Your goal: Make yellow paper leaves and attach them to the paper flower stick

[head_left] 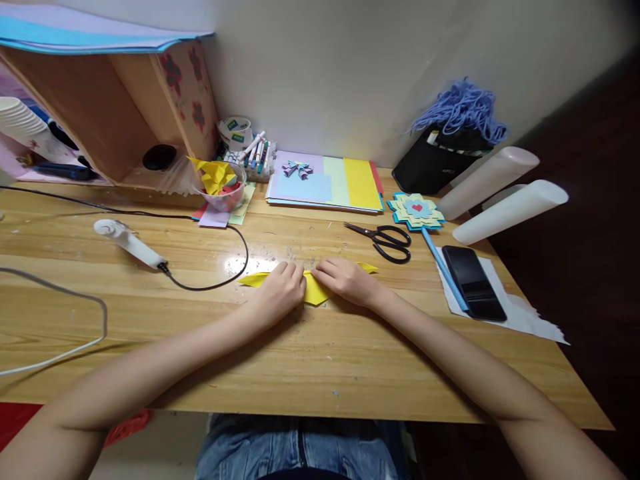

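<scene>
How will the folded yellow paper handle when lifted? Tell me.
The yellow paper looks thin, so likely light. Its folds probably add stiffness, but narrow ends poking past the left hand and right hand may bend easily.

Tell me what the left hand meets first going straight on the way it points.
The left hand would likely meet the right hand, just across the yellow paper; depth is hard to judge.

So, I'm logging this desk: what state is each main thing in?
Yellow paper: folded
Left hand: holding paper
Right hand: holding paper
Scissors: lying flat
White corded tool: lying down, cord attached
Plastic cup: uncovered
Phone: lying flat, screen dark
Black holder: open, stuffed
Paper flower: assembled
</scene>
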Motion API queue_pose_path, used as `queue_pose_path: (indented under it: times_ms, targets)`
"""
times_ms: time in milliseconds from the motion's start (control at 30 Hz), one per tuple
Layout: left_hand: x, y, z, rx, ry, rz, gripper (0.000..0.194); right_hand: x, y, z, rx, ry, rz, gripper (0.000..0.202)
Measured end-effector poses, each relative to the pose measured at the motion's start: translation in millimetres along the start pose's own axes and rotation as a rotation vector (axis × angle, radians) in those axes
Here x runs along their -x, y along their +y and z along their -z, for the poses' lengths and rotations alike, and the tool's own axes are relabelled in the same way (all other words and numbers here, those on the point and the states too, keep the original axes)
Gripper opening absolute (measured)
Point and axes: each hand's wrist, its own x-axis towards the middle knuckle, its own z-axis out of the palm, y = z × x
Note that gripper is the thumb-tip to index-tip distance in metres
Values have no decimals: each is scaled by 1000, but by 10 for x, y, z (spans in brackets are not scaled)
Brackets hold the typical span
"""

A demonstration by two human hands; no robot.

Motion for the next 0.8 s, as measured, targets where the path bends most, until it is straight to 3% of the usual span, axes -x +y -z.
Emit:
queue_pose_path:
  times_ms: [300,567,700,800]
  targets:
    - [83,288,-20,-110,-4,171,32,189,-50,27,28,18,-109,29]
    - [150,375,104,-173,-116,329,38,312,-22,50,97,32,-130,27]
    - [164,394,164,-55,-109,456,37,373,-8,41,123,49,-142,25]
    - [181,416,163,-89,-134,511,38,426,4,41,132,48,-162,26]
